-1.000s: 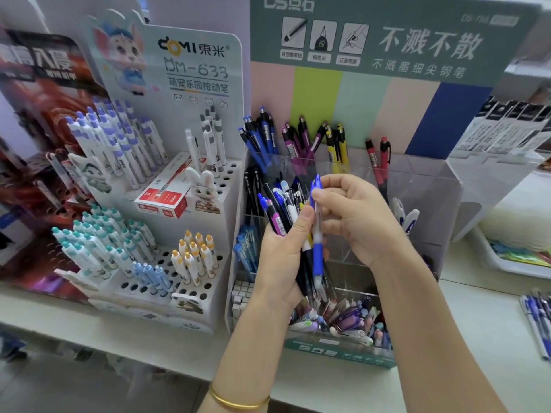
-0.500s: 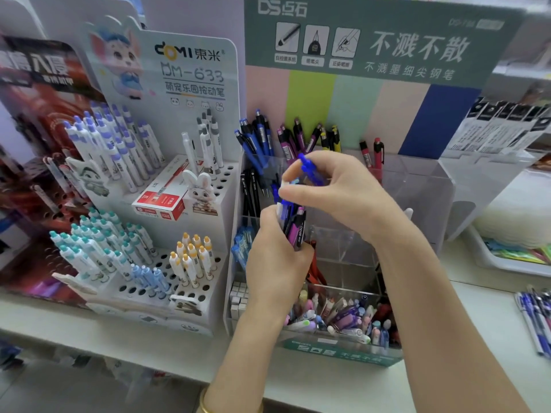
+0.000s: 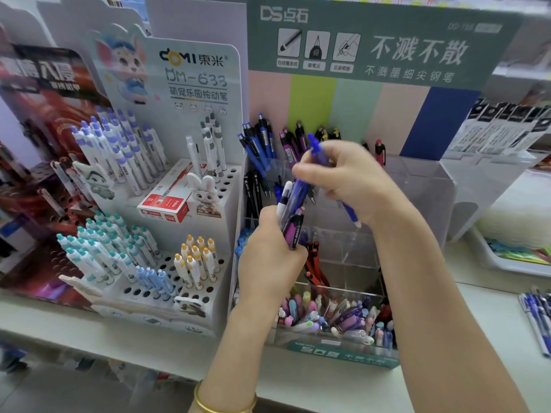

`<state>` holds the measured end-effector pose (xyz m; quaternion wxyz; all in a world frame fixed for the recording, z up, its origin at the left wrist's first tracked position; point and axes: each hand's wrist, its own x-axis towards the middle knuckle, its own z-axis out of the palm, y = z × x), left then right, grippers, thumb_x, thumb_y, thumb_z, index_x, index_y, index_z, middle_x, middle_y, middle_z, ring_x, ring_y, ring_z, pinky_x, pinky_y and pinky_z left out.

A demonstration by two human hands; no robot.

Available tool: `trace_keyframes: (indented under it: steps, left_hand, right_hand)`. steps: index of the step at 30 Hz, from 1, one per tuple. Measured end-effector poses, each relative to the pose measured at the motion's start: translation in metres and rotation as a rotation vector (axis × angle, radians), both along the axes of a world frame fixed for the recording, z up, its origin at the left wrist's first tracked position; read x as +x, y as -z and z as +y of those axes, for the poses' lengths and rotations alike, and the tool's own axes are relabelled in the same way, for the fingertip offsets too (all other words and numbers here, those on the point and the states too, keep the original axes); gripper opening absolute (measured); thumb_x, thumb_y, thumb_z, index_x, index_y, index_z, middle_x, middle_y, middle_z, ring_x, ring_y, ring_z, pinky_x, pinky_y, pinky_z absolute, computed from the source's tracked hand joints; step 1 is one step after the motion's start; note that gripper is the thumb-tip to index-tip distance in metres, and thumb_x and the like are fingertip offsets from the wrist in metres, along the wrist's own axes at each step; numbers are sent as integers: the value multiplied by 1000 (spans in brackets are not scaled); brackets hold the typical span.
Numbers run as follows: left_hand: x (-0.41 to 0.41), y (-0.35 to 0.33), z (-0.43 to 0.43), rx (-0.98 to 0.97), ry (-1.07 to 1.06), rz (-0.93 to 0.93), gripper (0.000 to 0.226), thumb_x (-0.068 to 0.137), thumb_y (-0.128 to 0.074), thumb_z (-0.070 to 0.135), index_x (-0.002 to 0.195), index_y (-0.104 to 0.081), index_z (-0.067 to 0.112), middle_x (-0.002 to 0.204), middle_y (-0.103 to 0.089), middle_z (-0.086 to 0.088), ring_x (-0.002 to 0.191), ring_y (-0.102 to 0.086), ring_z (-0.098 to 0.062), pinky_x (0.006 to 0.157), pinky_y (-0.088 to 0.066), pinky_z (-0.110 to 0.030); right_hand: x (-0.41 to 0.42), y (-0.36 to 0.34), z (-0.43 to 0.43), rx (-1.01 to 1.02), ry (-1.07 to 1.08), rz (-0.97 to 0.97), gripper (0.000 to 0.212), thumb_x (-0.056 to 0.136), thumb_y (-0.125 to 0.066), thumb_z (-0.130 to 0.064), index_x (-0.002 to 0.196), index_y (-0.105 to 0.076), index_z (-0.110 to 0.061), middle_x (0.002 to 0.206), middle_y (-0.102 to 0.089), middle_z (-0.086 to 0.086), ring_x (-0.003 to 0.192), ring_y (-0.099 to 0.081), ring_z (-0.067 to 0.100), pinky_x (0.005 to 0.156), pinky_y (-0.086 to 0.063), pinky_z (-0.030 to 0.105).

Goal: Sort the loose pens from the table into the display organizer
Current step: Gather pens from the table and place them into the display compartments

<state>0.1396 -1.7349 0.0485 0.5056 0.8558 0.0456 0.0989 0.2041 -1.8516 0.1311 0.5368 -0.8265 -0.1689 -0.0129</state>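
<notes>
Left hand: the left hand (image 3: 268,260) is wrapped round a fistful of mixed purple, white and blue click pens (image 3: 290,213), clicker ends up, right in front of the organizer
Right hand: the right hand (image 3: 351,180) has its fingers curled round a single translucent blue click pen (image 3: 351,216), slanted with the clicker up-left and the tip down-right, just above the fistful
Other loose pens: a batch of blue pens (image 3: 536,320) lies on the pale table (image 3: 501,338) at the far right edge
Organizer: a clear acrylic tiered organizer (image 3: 417,186); its back row holds dark blue pens (image 3: 259,141) at the left, purple pens (image 3: 290,144) beside them and a red pen (image 3: 380,152) further right
Step in hand: probably filing the single blue pen with its own colour
Doing it well: turn the pen tip-down first, carry it to the back-left compartment with the blue ones, and lower it in rather than drop it, so the neighbours are not knocked askew; keep the left fist tight and clear of the opening
Green header card (image 3: 387,40): "DS点石", large "不溅不散", beneath it "不溅墨细尖钢笔"; the code at top right is too blurred
White perforated pen stand (image 3: 196,84): "DOMI 東米", "DM-633", "萌宠乐园按动笔"
Red and white box (image 3: 165,205): print too small to read
</notes>
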Motion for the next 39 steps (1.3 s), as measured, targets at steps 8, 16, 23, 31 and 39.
trace_keyframes:
  steps: [8,16,23,31,39]
  left_hand:
    - [0,8,2,-26,14,-15,39,82,-63,5,105,-42,29,74,-55,7,66,-53,-9,58,-44,-27]
    - [5,6,18,-22,-4,-24,44,80,-62,4,106,-40,32,75,-53,4,67,-55,-18,61,-49,-37]
    - [4,21,25,-86,5,-21,38,82,-61,3,107,-43,24,72,-51,4,55,-47,-8,52,-39,-24]
    - [6,18,46,-290,-46,-91,34,82,-61,-2,91,-45,26,75,-48,-3,55,-43,-6,49,-39,-17]
    - [11,19,44,-399,-29,-138,34,85,-64,2,93,-48,30,84,-60,-12,70,-57,-21,62,-52,-28]
  right_hand:
    - [-1,10,11,204,-73,176,14,93,-60,-15,96,-56,-2,74,-67,11,42,-37,6,36,-26,17]
    - [6,12,28,436,-52,124,16,98,-52,-11,83,-48,-10,81,-72,13,43,-31,12,36,-26,18]
    - [16,4,27,710,60,44,20,98,-53,-14,79,-49,-8,67,-55,9,39,-38,8,34,-27,19]
    - [19,25,17,673,398,-205,33,97,-53,-19,65,-55,-12,59,-60,-4,60,-57,8,74,-51,23]
    - [25,57,18,105,511,-493,42,93,-58,-26,60,-45,-4,59,-49,13,55,-45,22,59,-42,37]
